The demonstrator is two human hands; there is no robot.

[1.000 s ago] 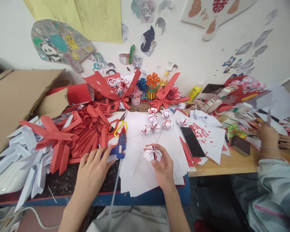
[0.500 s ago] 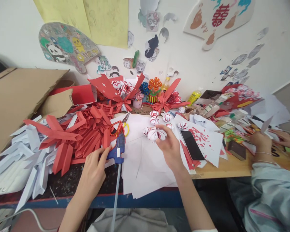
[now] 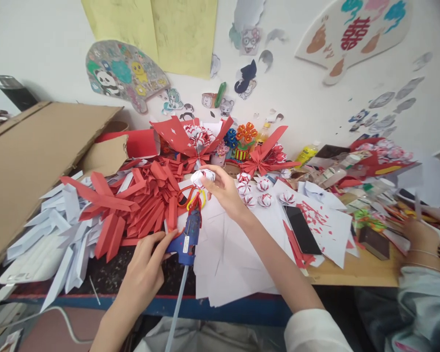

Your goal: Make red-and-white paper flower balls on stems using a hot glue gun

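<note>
My left hand (image 3: 145, 266) is closed round the handle of a blue hot glue gun (image 3: 190, 237). A long clear glue stick (image 3: 176, 308) sticks out of its back end. My right hand (image 3: 225, 193) pinches a white and red folded-paper ball (image 3: 201, 178) just beyond the gun's nozzle; whether the two touch I cannot tell. Scissors with red and yellow handles (image 3: 202, 199) lie partly hidden behind the nozzle. Several similar paper balls (image 3: 265, 200) rest on white paper sheets (image 3: 227, 264) to the right.
Folded red paper strips (image 3: 156, 195) and white strips (image 3: 64, 230) are heaped at left beside cardboard (image 3: 40, 161). A black phone (image 3: 301, 230) lies at right. Paper bouquets (image 3: 201, 137) stand along the wall. Another person's hand (image 3: 423, 237) works at the far right.
My right hand has carried the paper ball left and away from me, from above the paper sheets to the glue gun's nozzle end. The view has shifted left. My left hand keeps hold of the gun.
</note>
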